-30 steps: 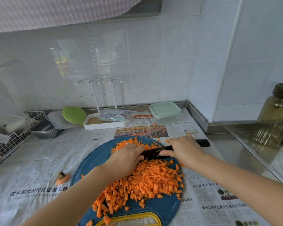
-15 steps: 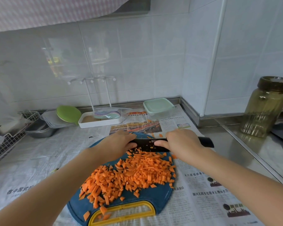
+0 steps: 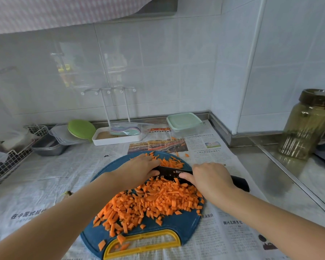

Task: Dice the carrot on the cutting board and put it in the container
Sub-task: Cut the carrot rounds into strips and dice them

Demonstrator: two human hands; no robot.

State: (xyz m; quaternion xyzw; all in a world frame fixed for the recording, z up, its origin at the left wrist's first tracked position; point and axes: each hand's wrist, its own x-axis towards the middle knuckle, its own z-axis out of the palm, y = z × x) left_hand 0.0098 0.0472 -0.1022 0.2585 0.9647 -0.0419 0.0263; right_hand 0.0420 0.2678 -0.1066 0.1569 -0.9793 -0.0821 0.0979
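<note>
The knife (image 3: 174,172) lies crosswise on the cutting board (image 3: 158,228), its handle toward the right edge and wrapped by the right hand (image 3: 212,177). The left hand (image 3: 139,169), fingers together, presses carrot strips (image 3: 172,163) at the far edge. Diced carrot (image 3: 154,201) is heaped mid-board. The lidded container (image 3: 184,121) stands at the back edge of the counter (image 3: 270,175).

You have two hands in view, the left hand (image 3: 139,169) and the right hand (image 3: 212,177), with one knife (image 3: 169,172) and one board (image 3: 169,224). The carrot dice (image 3: 158,201) are far too many to count, and there is one carrot top (image 3: 68,193). You can also count one lidded container (image 3: 184,121), one green plate (image 3: 81,129), one white tray (image 3: 116,140), one wire basket (image 3: 9,162) and one jar (image 3: 306,126). The stacked metal pans (image 3: 47,147) blur together, so they can't be counted.
</note>
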